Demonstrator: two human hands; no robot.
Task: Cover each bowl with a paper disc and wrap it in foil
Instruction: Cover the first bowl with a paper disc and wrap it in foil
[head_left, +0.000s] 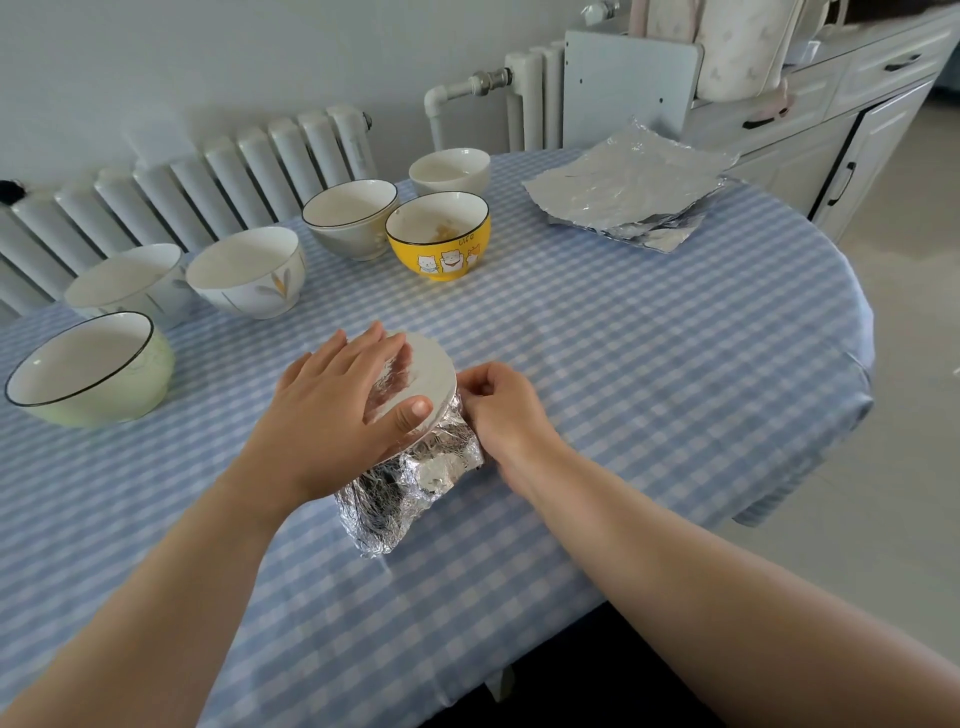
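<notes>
1. At the far left of the desk (623, 332), 6 bowls stand bare in a loose row running toward the far middle: a green bowl (91, 371) nearest, then 2 white ones, a grey one, a yellow bowl (439, 236) with cartoon cats and a small white one behind it. None has a disc or foil yet, so I judge the task is in its early part.
2. Near the middle, the left hand (337, 410) lies flat with straight fingers (358, 345) on top of the paper disc (426, 364), pressing it and a flap of foil down.
3. Under that hand sits the bowl being wrapped (405, 483), its sides already in crumpled foil; a loose tail of foil juts toward the near edge.
4. Just right of it, the right hand (498, 402) has curled fingers pinching the foil at the bowl's right rim. The step in hand looks like folding the foil up over the disc.
5. The next move likely calls for drawing that pinched edge over the top while the left hand holds the disc from sliding.
6. At the far right lies a stack of foil sheets (631, 189), well apart from the hands.
</notes>
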